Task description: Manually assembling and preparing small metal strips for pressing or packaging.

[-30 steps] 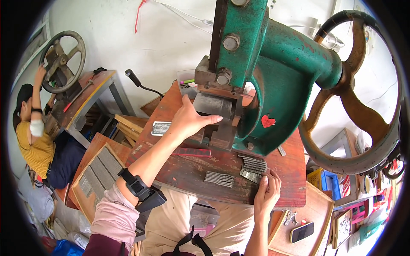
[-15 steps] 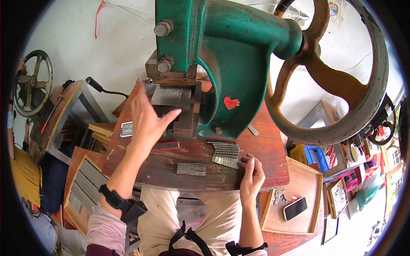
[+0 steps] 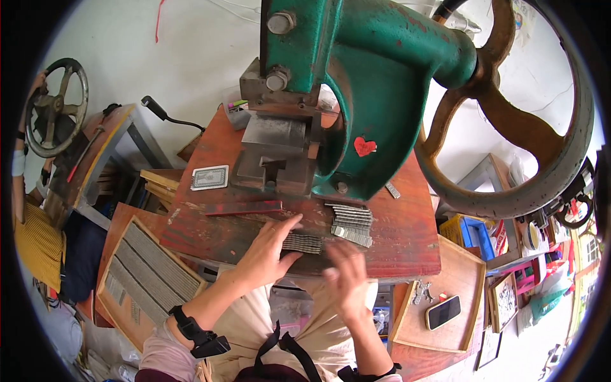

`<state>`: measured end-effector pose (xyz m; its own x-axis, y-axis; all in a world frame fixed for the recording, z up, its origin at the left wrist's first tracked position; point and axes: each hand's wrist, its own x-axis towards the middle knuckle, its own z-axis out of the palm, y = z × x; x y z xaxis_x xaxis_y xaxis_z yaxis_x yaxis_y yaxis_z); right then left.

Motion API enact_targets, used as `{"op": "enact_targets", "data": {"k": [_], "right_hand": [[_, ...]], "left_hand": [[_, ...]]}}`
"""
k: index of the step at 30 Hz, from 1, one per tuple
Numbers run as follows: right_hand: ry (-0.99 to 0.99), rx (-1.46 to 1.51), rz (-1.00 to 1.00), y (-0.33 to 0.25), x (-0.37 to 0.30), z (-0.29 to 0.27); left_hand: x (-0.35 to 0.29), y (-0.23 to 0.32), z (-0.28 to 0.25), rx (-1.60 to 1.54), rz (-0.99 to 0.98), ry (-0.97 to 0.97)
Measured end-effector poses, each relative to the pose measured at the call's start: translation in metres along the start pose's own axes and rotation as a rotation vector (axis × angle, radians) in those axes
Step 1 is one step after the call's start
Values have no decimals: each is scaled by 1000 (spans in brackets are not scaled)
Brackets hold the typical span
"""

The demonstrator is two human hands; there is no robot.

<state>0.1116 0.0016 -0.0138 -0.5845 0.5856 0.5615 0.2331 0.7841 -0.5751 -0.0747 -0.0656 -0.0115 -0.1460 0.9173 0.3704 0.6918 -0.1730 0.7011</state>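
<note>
Two hands are working at the near edge of the red tabletop [image 3: 407, 242], directly in front of the green press [image 3: 375, 95]. Your left hand [image 3: 267, 251] is lying palm-down on the wood with its fingers [image 3: 289, 224] extended and spread slightly apart; the fingertips are touching the left end of a small row of grey metal strips [image 3: 303, 242] and are not clamped on it. Your right hand [image 3: 347, 280] is hovering just beside the right end of that same row, over the tabletop's front edge. It is blurred, so its fingers appear to be loosely spread and empty, but you cannot confirm contact with the row.

A second, larger stack of grey strips [image 3: 352, 223] is lying just behind the row, near the foot of the press. A long, flat red bar [image 3: 245, 208] is lying on the wood to the left of the stacks, and a small grey patterned card [image 3: 209, 177] is resting near the far left corner. The press die block [image 3: 273, 156] is sitting behind the bar, and the large flywheel [image 3: 541, 153] is filling the right side of the view.

To your left, a wooden tray [image 3: 149, 280] is holding rows of grey strips. To your right, a lower wooden tray [image 3: 468, 280] is carrying a dark phone [image 3: 443, 312].
</note>
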Motion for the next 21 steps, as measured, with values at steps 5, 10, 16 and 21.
{"op": "enact_targets", "data": {"k": [5,10,16,21], "right_hand": [[-267,-349,-156,11,7,10],[-150,-285,-294,19,9,20],[-23,-149,-209,17,-2,35],[-101,-136,-162,24,13,22]], "left_hand": [[12,-7,13,-74,-34,-18],[0,-24,7,-81,-84,44],[0,-21,13,-112,-89,-28],[-1,-16,21,-35,-8,-17]]}}
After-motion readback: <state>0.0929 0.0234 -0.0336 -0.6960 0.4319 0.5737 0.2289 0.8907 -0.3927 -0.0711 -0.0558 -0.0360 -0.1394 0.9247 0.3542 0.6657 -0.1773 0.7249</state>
